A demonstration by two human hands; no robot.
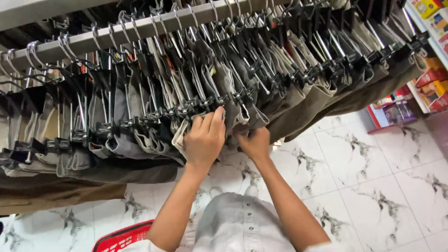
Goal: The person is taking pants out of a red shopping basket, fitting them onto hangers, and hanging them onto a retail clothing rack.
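A long metal rail carries several pairs of trousers in grey, beige and brown, each hung on a clip hanger. My left hand is closed around the waistband of a pale beige pair of trousers near the middle of the rack. To its right, my right hand reaches under the neighbouring grey trousers, its fingers tucked into the cloth and partly hidden. Both forearms rise from the bottom of the view, above my light grey shirt.
White marble-pattern floor tiles spread below the rack. A red plastic basket sits at the bottom edge, left of my body. Shelves with colourful boxed goods stand at the right edge.
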